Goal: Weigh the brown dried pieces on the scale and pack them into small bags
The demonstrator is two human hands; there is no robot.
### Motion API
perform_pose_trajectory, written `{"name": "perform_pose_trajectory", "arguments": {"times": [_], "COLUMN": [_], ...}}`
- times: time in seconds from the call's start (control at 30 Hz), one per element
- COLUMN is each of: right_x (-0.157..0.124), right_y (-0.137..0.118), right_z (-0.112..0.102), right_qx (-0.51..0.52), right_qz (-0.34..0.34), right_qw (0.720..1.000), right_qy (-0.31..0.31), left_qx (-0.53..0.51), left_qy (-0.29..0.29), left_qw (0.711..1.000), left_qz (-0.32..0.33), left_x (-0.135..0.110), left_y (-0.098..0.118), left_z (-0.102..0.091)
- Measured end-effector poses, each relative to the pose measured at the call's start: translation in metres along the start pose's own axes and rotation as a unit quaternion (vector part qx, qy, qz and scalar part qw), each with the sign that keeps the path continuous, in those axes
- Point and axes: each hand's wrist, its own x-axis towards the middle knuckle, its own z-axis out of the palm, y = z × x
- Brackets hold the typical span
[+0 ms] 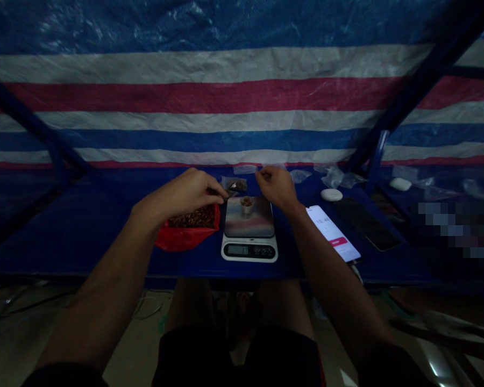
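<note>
My left hand (199,189) is closed in a pinch just above the back left corner of a kitchen scale (250,230); what lies between its fingertips is too small to make out. Right beside those fingertips is a small clear plastic bag (237,185) with dark contents. My right hand (277,185) has its fingers curled together over the scale's back right corner, their grip hidden. A small cup (247,206) filled with brown bits stands on the scale's plate. Below my left hand sits a red bag (185,239), open and full of reddish-brown pieces.
On the blue table (105,236), a lit phone (333,234), a dark phone (371,226) and a white oval case (331,195) lie to the right. Several clear plastic bags (334,176) lie along the back. A striped tarp (226,97) and slanted blue bars (403,88) stand behind.
</note>
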Motion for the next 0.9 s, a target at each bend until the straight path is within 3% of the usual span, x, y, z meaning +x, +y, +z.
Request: {"name": "perform_pose_trajectory", "arguments": {"times": [0.13,0.3,0.77,0.9], "right_x": [-0.005,-0.008,-0.007,-0.007], "right_y": [0.007,0.011,0.008,0.010], "right_z": [0.005,0.005,0.003,0.003], "right_qx": [-0.007,-0.017,-0.014,-0.012], "right_qz": [0.017,0.022,0.026,0.019], "right_qw": [1.000,0.999,0.999,1.000], "right_qy": [0.006,-0.020,-0.023,-0.017], "left_qx": [-0.039,-0.046,-0.025,-0.026], "left_qy": [0.012,-0.005,0.006,0.005], "left_qw": [0.997,0.995,0.996,0.996], "left_qz": [0.070,0.093,0.091,0.091], "left_x": [0.030,0.050,0.050,0.046], "left_y": [0.021,0.026,0.019,0.024], "left_z": [0.006,0.023,0.035,0.030]}}
